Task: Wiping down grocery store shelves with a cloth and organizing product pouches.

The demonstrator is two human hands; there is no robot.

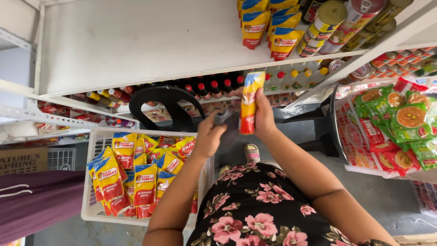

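My right hand (265, 117) holds a yellow and red sauce pouch (249, 102) upright in front of me. My left hand (208, 136) grips a small grey tool (222, 117) and presses its tip against the side of that pouch. Below my left arm, a white plastic basket (98, 141) is filled with several more pouches (136, 175) of the same kind. More such pouches (268, 27) stand on the white shelf (136, 45) above.
Cans (346, 20) sit on the upper shelf at right. Small bottles (214, 86) with red and yellow caps line the shelf below. A black stool (164, 105) stands behind the basket. Green and red snack packets (400, 123) fill a rack at right. Purple cloth (36, 200) lies at left.
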